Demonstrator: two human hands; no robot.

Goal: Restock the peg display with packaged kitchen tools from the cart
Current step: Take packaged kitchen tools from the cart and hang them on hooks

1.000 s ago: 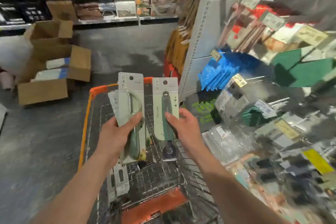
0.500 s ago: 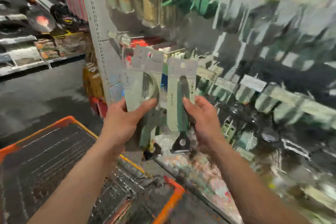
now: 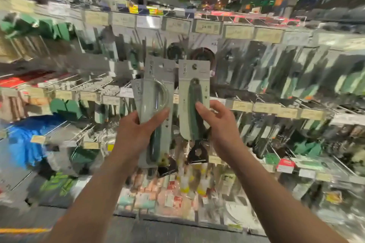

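Note:
My left hand [image 3: 138,132] grips a small stack of grey-green carded kitchen tools [image 3: 158,92], thumb across the front card, which shows a peeler with a dark green handle. My right hand [image 3: 219,124] pinches a single carded tool [image 3: 192,92] with a dark green handle and a black head hanging below the card. Both packs are held upright at chest height in front of the peg display [image 3: 266,108], a wall of metal hooks with price tags. The view is motion-blurred.
The pegs carry many hanging packs of green and black utensils [image 3: 308,77]. Blue packs [image 3: 23,140] hang low on the left. A lower shelf [image 3: 177,199] holds pink and yellow packaged goods. Grey floor lies below. The cart is out of view.
The view has swung right from the orange cart to face the peg display. Both hands have risen with their packs, keeping the same holds.

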